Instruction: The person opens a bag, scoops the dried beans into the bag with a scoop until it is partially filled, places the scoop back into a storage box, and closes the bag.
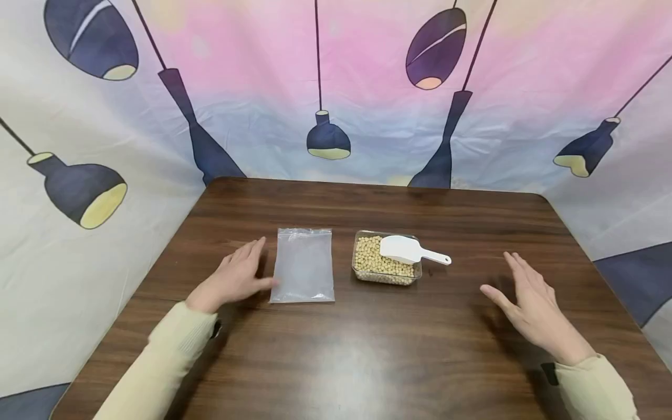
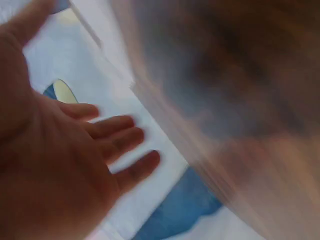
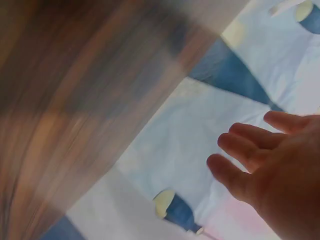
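A clear plastic zip bag (image 1: 303,268) lies flat on the table, left of centre. Beside its left edge is my left hand (image 1: 236,277), fingers extended, the thumb reaching over the bag's edge; whether it touches cannot be told. To the bag's right stands a clear rectangular container (image 1: 385,280) of pale round beans (image 1: 370,256). A white scoop (image 1: 404,249) rests on the beans, its handle sticking out over the right rim. Farther right, my right hand (image 1: 535,312) hovers over the table with spread fingers, holding nothing. Both wrist views show an empty palm.
The brown wood-grain table (image 1: 346,356) has rounded far corners. A cloth backdrop (image 1: 262,76) printed with dark lamps hangs behind it and along both sides.
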Motion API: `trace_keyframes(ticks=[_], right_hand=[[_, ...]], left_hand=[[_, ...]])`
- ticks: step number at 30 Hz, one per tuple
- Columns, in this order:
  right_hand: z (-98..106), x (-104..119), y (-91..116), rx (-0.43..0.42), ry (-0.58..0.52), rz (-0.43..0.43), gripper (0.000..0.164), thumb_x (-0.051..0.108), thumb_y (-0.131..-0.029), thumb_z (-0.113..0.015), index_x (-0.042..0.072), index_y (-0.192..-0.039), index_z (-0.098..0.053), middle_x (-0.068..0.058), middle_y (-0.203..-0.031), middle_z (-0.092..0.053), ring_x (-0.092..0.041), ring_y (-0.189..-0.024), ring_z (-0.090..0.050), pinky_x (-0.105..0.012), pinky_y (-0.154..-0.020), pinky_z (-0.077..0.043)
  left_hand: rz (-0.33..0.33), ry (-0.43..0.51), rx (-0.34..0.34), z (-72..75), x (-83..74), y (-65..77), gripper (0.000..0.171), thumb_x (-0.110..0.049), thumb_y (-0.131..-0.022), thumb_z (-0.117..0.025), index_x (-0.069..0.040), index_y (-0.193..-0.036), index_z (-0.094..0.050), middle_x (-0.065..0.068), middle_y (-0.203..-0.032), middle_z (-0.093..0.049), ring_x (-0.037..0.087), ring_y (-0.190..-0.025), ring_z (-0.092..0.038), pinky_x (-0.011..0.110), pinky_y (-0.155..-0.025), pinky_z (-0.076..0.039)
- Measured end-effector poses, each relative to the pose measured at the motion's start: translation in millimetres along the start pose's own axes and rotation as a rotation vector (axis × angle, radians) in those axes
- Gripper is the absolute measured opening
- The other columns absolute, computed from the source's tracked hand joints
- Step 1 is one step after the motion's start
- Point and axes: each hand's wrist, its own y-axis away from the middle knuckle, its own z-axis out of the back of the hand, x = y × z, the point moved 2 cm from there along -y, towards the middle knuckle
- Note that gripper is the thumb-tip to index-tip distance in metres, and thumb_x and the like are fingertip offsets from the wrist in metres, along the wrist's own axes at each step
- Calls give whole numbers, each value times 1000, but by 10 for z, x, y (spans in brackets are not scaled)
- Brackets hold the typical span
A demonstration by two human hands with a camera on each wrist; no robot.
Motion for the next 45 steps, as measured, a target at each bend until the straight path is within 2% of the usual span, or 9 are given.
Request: trace_keyframes(ticks=[5,9,14,20,23,28,37,42,45], right_hand=[[-110,233,-87,-99,-76,83,73,34,-98,-59,-1,-151,-23,-33,-146,-30,-55,-130,-24,-74,-95,-16],[-157,396,-128,-156,-116,149,66,29,-97,-62,0,-147,-32,-27,-142,-38,-49,-128,-30,-67,-97,-20],[-172,580,-213,-195,-139,209,60,26,-96,-63,4,-146,-38,-21,-140,-43,-42,-128,-35,-62,-100,-25],[-180,854,-388,-240,-179,304,54,20,-95,-64,8,-143,-43,-12,-138,-48,-32,-127,-41,-54,-106,-26],[-132,998,-488,-267,-193,355,52,19,-95,-65,8,-142,-46,-9,-138,-49,-26,-121,-45,-48,-99,-33],[22,1249,-672,-302,-212,412,49,20,-96,-63,9,-140,-48,-7,-137,-50,-25,-121,-46,-47,-102,-33],[127,1847,-921,-375,-293,547,44,14,-95,-64,5,-136,-52,-10,-132,-53,-27,-122,-46,-46,-99,-36],[89,1985,-887,-376,-344,492,37,20,-97,-61,8,-133,-57,-6,-126,-55,-22,-117,-48,-42,-95,-40],[94,1995,-828,-294,-369,434,27,25,-99,-58,14,-123,-66,4,-113,-63,-13,-102,-56,-36,-84,-46]], left_hand=[[144,14,-13,28,-136,-486,79,-55,-88,-63,13,-126,-46,35,-122,-47,51,-114,-46,60,-90,-41],[258,89,77,-69,-205,-727,91,-49,-86,-68,17,-137,-32,38,-128,-45,51,-115,-49,59,-92,-42],[374,156,107,-155,-209,-805,100,-35,-82,-77,17,-144,-18,38,-127,-49,49,-113,-52,56,-92,-44],[387,315,27,-139,-63,-752,32,-12,-83,-69,11,-104,-60,20,-95,-58,30,-80,-54,35,-66,-47],[350,413,-5,-89,-32,-742,12,-7,-84,-66,4,-89,-65,13,-88,-55,23,-74,-48,30,-61,-42],[221,581,-65,130,-145,-774,18,-8,-91,-62,5,-103,-64,15,-101,-59,22,-83,-53,29,-66,-44],[-152,726,-250,763,-853,-677,7,-9,-95,-62,-4,-100,-65,10,-90,-63,22,-79,-55,31,-68,-45],[-343,776,-248,817,-1187,-445,5,-6,-93,-65,-8,-97,-66,7,-86,-62,18,-71,-50,27,-62,-41],[-405,792,-233,771,-1306,-349,6,-4,-92,-65,-8,-96,-66,6,-85,-62,17,-69,-48,26,-60,-40]])
